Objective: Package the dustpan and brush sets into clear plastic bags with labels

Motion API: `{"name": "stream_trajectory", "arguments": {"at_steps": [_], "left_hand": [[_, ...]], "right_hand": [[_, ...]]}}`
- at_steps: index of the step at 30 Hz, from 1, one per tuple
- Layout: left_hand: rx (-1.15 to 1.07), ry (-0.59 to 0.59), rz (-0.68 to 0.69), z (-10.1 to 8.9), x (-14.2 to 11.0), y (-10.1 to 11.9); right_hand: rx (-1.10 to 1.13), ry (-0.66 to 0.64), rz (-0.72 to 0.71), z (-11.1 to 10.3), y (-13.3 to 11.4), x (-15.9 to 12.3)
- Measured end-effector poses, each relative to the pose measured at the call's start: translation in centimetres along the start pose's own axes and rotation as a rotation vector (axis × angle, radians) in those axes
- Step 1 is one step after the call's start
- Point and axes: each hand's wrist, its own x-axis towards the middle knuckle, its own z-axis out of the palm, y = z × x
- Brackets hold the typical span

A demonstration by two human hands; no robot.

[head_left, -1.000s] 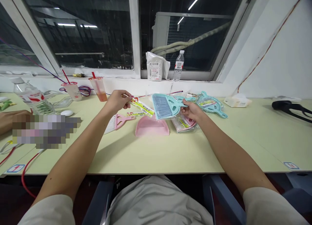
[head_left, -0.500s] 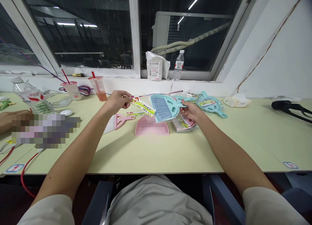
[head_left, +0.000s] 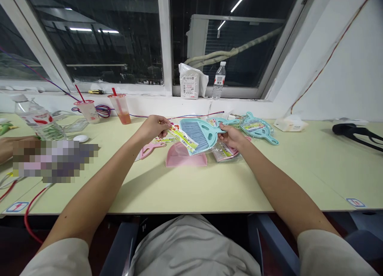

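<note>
My right hand [head_left: 231, 137] grips the handle of a small teal brush [head_left: 199, 133] and holds it above the table, bristles pointing left. My left hand [head_left: 154, 127] pinches a yellow-green printed label card [head_left: 183, 138] that now lies across the brush's bristles. Under them a pink dustpan [head_left: 185, 156] rests on the pale green table [head_left: 191, 184]. A pink brush [head_left: 148, 150] lies just left of the dustpan, partly hidden by my left forearm. Clear wrappers with printed cards [head_left: 226, 152] lie under my right hand.
Teal dustpans [head_left: 259, 128] lie at the back right, a white tissue pack [head_left: 291, 123] beyond. Two drink cups [head_left: 119, 108] and a bottle [head_left: 34, 116] stand at the back left, next to another person's arm [head_left: 8, 146]. A water bottle [head_left: 219, 81] and white bag [head_left: 191, 82] sit on the sill.
My left hand has moved right with the label card until it lies over the bristles. The teal brush has tilted flatter and shifted slightly left.
</note>
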Motion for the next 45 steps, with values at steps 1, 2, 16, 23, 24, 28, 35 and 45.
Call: {"name": "stream_trajectory", "arguments": {"at_steps": [1, 2, 16, 23, 24, 28, 35, 45], "left_hand": [[0.009, -0.014, 0.005, 0.2, 0.0, 0.0], [0.014, -0.027, 0.006, 0.4, 0.1, -0.1], [0.154, 0.040, -0.011, 1.5, 0.8, 0.0], [0.423, 0.096, -0.064, 1.8, 1.4, 1.6], [0.448, 0.084, -0.073, 1.7, 1.5, 1.7], [0.458, 0.051, -0.086, 1.5, 1.9, 1.6], [0.326, 0.068, -0.028, 2.0, 2.7, 1.3], [0.063, 0.080, -0.099, 1.8, 1.2, 1.3]], "right_hand": [[-0.003, -0.008, -0.003, 0.1, 0.0, 0.0], [-0.004, -0.013, -0.004, 0.2, 0.1, -0.1], [-0.042, 0.033, 0.012, 1.3, 0.1, -0.4], [-0.040, 0.065, 0.011, 1.9, -0.1, -0.8], [-0.031, 0.064, 0.003, 1.8, 0.0, -0.7], [-0.039, 0.064, -0.009, 1.7, 0.1, -0.6], [-0.046, 0.081, -0.009, 2.5, 0.0, -0.9], [-0.020, 0.024, -0.023, 1.3, 0.6, -0.2]]}}
